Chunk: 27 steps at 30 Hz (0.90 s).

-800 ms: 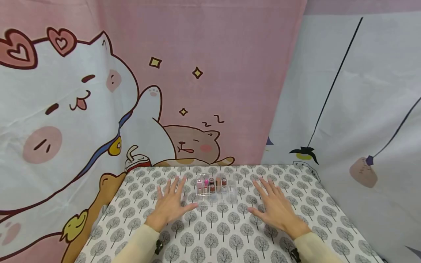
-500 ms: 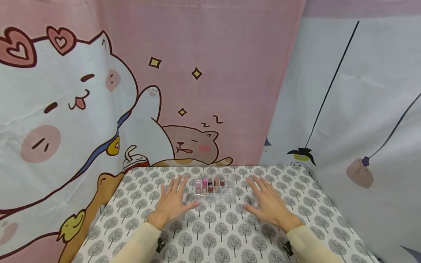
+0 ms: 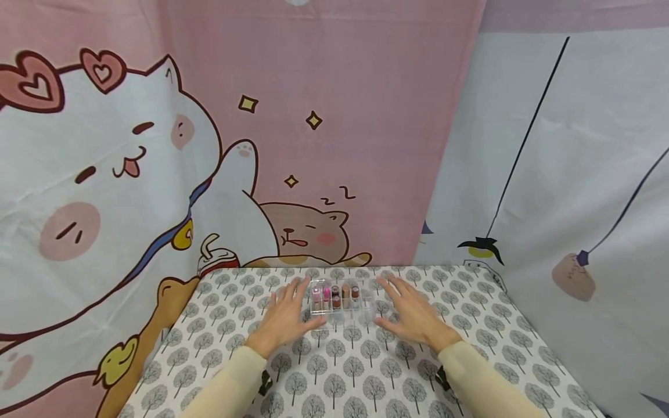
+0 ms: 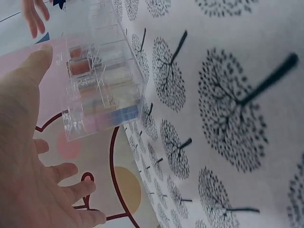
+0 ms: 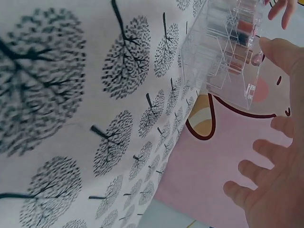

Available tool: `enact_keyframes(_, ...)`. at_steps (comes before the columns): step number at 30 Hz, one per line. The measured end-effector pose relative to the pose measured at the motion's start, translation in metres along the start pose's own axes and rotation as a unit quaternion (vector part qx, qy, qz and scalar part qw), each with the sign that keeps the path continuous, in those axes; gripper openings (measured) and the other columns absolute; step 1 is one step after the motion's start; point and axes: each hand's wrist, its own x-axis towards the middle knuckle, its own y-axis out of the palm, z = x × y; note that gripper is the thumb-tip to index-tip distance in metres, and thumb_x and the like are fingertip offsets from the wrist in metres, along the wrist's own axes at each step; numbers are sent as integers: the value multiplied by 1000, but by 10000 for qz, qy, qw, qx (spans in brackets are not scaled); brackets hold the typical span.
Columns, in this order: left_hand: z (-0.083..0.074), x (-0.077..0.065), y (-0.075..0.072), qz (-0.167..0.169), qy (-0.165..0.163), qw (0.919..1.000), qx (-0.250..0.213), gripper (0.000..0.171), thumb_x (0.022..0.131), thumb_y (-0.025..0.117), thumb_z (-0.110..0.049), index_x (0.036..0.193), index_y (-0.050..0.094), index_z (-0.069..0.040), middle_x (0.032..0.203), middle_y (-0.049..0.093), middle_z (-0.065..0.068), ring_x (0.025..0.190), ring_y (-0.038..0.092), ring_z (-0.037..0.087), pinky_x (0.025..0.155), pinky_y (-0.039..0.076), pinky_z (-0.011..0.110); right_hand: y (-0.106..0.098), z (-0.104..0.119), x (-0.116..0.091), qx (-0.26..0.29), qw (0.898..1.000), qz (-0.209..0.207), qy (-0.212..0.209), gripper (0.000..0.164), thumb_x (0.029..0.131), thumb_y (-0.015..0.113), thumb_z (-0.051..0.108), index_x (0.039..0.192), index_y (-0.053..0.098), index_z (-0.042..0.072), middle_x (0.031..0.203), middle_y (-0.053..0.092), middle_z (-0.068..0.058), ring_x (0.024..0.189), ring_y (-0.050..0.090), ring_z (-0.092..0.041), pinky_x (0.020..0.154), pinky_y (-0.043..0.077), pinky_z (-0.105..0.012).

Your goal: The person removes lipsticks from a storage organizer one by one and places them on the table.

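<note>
A clear plastic lipstick organizer [image 3: 368, 303] stands on the tree-print cloth in the middle of the head view. Several lipsticks or similar small tubes [image 3: 346, 295], pink to brown, fill its left and middle compartments. My left hand [image 3: 284, 320] is at the organizer's left side, fingers spread and thumb held toward its front. On the other side, my right hand [image 3: 413, 318] mirrors it with fingers extended. In the left wrist view a narrow gap separates the left thumb [image 4: 43, 59] from the organizer. The right thumb [image 5: 280, 50] overlaps its edge in the right wrist view; contact cannot be judged.
A white cloth with grey trees [image 3: 334, 371] covers the table. Behind it hangs a pink curtain [image 3: 366, 116] printed with cartoon cats, and a pale one [image 3: 601, 116] hangs at the right. Dark straps are visible beneath both wrists.
Both hands have moved inward, the left to the right and the right to the left, closer to the organizer. The organizer stays in place on the cloth.
</note>
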Motion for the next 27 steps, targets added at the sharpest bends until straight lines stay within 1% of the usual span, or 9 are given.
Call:
enact_keyframes(2,-2,3,2,17,23,10000,-69,119,101,76,-78,188,18,-20,192,29,23,172,40,55,143,24,84,3,0,5,113,9999,71,1,105,103,84,59,184,34,16,189,36,-22,167,48,-55,131,49,-80)
enact_keyframes(6,-6,10,7,107,44,9998,-171,121,102,78,-76,189,15,-20,191,29,25,168,46,56,143,29,82,8,-1,16,271,9992,268,72,107,102,86,58,184,33,15,191,33,-22,168,46,-55,132,48,-80)
enact_keyframes(9,-7,14,9,123,-24,9996,-268,120,103,79,-72,189,13,-21,191,30,25,163,51,59,140,38,79,12,0,24,359,9985,409,85,110,101,88,55,185,30,15,191,32,-22,168,45,-57,134,45,-81)
enact_keyframes(11,-6,16,10,118,-80,9987,-487,118,104,83,-65,189,14,-20,190,30,26,161,52,60,136,45,78,14,2,29,435,9976,531,127,111,102,89,54,186,27,18,192,31,-21,170,43,-56,136,43,-81)
enact_keyframes(13,-6,17,10,183,-136,9970,-734,118,104,85,-59,189,13,-19,190,28,29,162,51,60,133,49,76,16,3,33,550,9965,605,149,112,102,90,52,187,25,19,192,30,-20,170,42,-56,136,42,-81)
enact_keyframes(16,-7,19,11,271,-194,9936,-1081,119,104,88,-54,188,15,-14,189,25,34,164,48,61,133,50,75,19,5,39,717,9949,700,124,113,102,91,49,187,24,16,192,30,-20,172,39,-56,139,39,-80)
enact_keyframes(20,-7,21,16,316,-253,9912,-1257,118,104,89,-49,187,17,-8,186,26,40,165,46,63,136,46,74,24,6,43,893,9927,807,86,113,102,91,45,186,25,10,192,29,-22,173,37,-55,142,36,-77)
enact_keyframes(23,-7,22,19,326,-308,9904,-1306,117,104,90,-44,187,16,-8,186,26,40,166,44,63,137,44,74,26,7,44,1049,9897,947,228,114,102,92,44,187,22,13,194,26,-19,176,33,-52,145,32,-73)
enact_keyframes(27,-7,23,21,294,-409,9892,-1376,117,102,92,-42,187,18,-11,187,27,39,167,43,61,138,42,75,28,7,46,1242,9868,963,380,116,101,94,42,187,21,17,194,26,-18,177,32,-50,145,32,-73)
